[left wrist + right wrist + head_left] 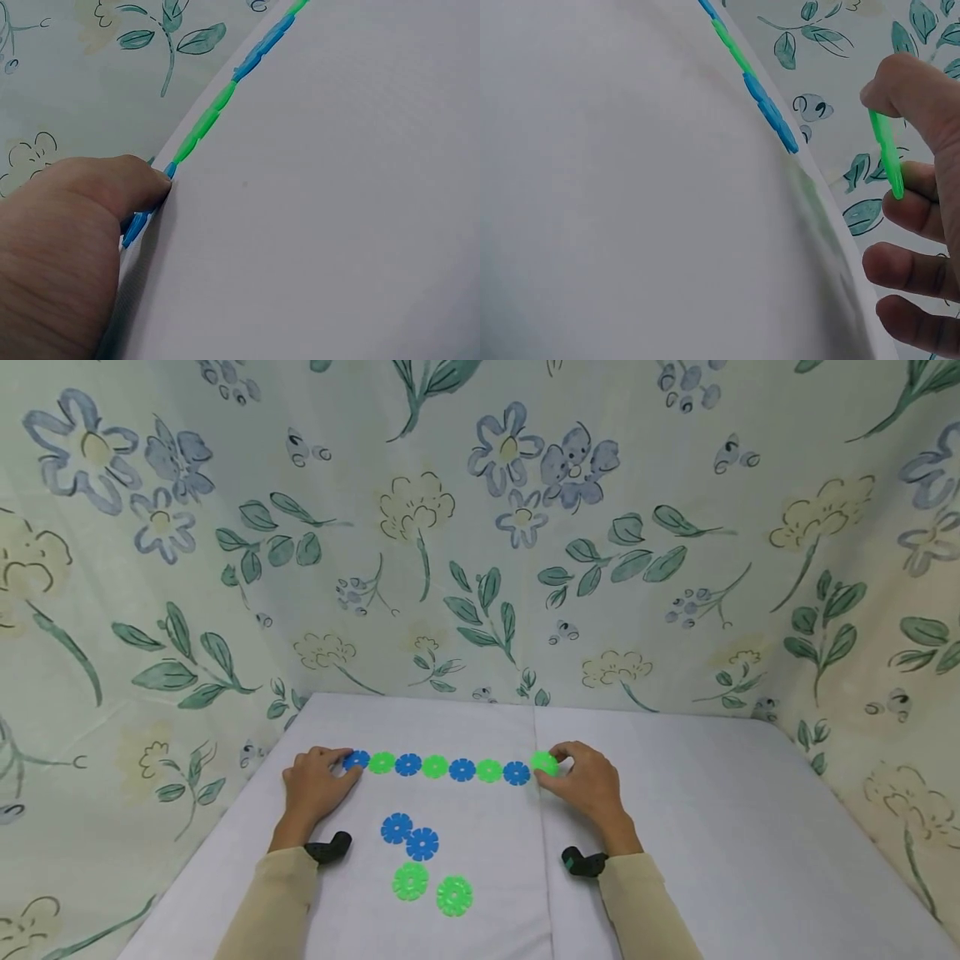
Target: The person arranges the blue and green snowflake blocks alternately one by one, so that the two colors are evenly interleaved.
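A row of notched plastic discs, alternating blue and green, lies across the white table. My left hand [313, 783] holds the blue disc [356, 761] at the row's left end between thumb and finger; in the left wrist view the thumb [142, 184] covers part of it. At the right end, my right hand [588, 781] pinches a green disc [544, 763] by its edges. The right wrist view shows that green disc [886, 154] raised off the table, apart from the last blue disc [769, 112] of the row. The other fingers [907, 268] of that hand hold nothing.
Nearer the front lie two blue discs [396, 828] that touch or overlap, and two separate green discs [410, 881]. A white cloth [720, 827] with a crease covers the table. Floral curtains [480, 527] hang behind it and at both sides.
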Demonstrator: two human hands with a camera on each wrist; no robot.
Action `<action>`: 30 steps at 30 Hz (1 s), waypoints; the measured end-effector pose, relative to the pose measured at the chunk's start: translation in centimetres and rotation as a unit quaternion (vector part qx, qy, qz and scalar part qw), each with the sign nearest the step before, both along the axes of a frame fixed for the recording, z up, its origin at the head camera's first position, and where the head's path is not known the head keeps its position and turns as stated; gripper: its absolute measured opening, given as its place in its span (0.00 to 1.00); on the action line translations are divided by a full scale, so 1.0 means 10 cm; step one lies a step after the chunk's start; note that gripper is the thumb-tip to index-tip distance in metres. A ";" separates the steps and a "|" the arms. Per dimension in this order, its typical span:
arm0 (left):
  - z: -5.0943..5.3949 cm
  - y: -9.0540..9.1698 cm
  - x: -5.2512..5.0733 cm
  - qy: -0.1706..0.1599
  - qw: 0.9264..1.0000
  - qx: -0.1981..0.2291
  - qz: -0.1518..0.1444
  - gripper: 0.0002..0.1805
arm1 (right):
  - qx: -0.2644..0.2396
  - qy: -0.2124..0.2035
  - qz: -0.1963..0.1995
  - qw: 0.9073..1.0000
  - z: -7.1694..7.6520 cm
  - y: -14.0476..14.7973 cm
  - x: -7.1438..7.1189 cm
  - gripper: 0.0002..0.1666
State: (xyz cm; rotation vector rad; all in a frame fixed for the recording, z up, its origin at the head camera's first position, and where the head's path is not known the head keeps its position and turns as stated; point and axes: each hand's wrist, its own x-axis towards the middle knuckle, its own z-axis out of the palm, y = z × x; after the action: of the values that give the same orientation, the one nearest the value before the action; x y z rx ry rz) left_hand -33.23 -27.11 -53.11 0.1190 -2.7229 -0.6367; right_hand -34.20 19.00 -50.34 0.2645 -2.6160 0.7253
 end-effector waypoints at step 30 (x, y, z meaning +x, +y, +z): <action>0.04 0.03 0.03 0.007 1.000 0.000 0.002 0.26 | 0.042 -0.091 -0.034 0.994 -0.04 -0.05 -0.01 0.26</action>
State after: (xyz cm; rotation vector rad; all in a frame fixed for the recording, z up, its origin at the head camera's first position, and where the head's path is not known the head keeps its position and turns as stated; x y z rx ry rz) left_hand -32.92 -26.77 -52.73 0.1195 -2.7076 -0.6348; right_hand -34.32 18.52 -50.74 0.1374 -2.8172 0.6450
